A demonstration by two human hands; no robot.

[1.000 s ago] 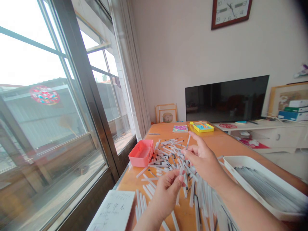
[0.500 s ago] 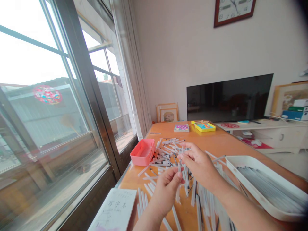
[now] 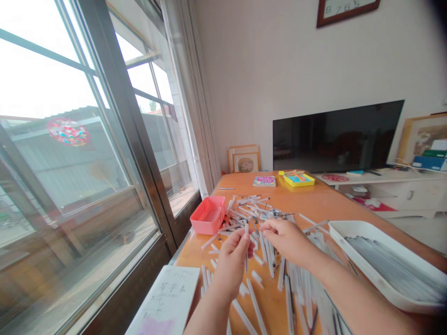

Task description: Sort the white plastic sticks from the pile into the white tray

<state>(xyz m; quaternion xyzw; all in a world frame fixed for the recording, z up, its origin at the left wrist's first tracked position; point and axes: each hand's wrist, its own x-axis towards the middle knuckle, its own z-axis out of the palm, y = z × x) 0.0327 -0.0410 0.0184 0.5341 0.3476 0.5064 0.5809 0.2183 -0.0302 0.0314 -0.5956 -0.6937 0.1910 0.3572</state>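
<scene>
My left hand (image 3: 234, 253) is closed around a clear pen barrel (image 3: 246, 229), held upright over the table (image 3: 223, 181). To its right, my right hand (image 3: 286, 237) has thumb and fingers pinched together just above the loose pile; what they hold, if anything, I cannot make out. A thin dark stick (image 3: 287, 215) shows right behind that hand, and whether it is gripped is unclear. Below and beyond both hands lie many scattered pen parts (image 3: 244, 211), whitish tubes and black-tipped pieces. Longer clear tubes (image 3: 302, 288) lie under my right forearm.
A pink open box (image 3: 208, 215) stands left of the pile. On the right, a white tray (image 3: 344, 225) holds a row of clear tubes. A notebook (image 3: 167, 298) lies front left. Farther back are a small book (image 3: 264, 181) and a yellow tray (image 3: 298, 183).
My hands have moved apart: the left went up and to the left with the pen barrel upright, while the right dropped lower toward the pile. The view has tilted slightly downward.
</scene>
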